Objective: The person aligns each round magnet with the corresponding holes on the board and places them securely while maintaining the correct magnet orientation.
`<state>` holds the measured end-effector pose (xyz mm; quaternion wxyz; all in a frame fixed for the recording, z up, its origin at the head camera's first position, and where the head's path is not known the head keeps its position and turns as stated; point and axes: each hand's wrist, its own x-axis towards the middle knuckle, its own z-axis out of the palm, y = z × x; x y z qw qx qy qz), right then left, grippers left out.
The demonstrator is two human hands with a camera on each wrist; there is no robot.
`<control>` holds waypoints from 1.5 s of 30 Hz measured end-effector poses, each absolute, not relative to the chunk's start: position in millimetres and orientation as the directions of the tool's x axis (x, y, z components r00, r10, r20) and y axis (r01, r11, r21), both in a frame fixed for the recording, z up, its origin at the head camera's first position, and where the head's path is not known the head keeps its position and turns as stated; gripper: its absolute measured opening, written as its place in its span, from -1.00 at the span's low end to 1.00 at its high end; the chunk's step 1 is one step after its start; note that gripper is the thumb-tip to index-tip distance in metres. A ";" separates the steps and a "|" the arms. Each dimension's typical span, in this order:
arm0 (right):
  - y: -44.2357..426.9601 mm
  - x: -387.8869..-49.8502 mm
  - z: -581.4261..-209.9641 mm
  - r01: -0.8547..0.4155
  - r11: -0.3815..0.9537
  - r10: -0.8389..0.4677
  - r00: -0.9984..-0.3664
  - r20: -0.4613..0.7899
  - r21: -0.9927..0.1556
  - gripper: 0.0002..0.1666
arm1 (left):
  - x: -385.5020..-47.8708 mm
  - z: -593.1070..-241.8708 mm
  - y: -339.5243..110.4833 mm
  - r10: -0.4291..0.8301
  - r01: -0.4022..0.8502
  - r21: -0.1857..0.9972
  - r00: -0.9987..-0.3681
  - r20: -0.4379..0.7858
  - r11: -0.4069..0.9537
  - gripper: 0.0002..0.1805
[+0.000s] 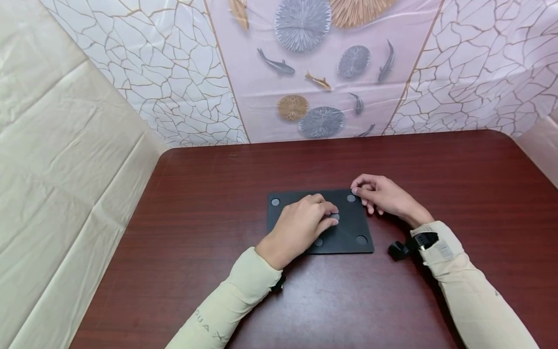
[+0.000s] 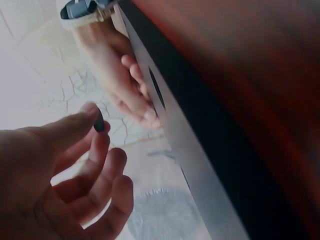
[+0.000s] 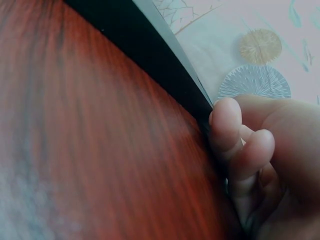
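Observation:
A flat black rectangular board [image 1: 350,223] lies on the table, with small grey round spots [image 1: 361,240] near its corners. Above the board's middle, my left hand [image 1: 301,223] pinches a small grey disc [image 2: 99,121] between thumb and forefinger. In the left wrist view that disc is seen nearly edge-on and held clear of the board. At the far right corner, my right hand [image 1: 383,194] grips the board's edge with thumb and forefinger, the other fingers curled beside it. The left hand hides part of the board's left half.
The dark red wooden table [image 1: 209,194] extends around the board on every side. Patterned sheeting [image 1: 183,72] rises behind its far edge, and a cream cloth [image 1: 65,169] hangs along the left. A black strapped device [image 1: 398,249] juts from the right wrist.

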<state>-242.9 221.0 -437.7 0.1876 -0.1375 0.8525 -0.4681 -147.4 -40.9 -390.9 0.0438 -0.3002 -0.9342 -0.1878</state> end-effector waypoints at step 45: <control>221.6 -240.9 -432.9 -0.049 0.514 -0.409 -0.891 -0.195 -0.856 -0.78 | -131.1 -399.9 9.9 0.649 0.643 0.173 -0.760 0.025 0.746 -0.75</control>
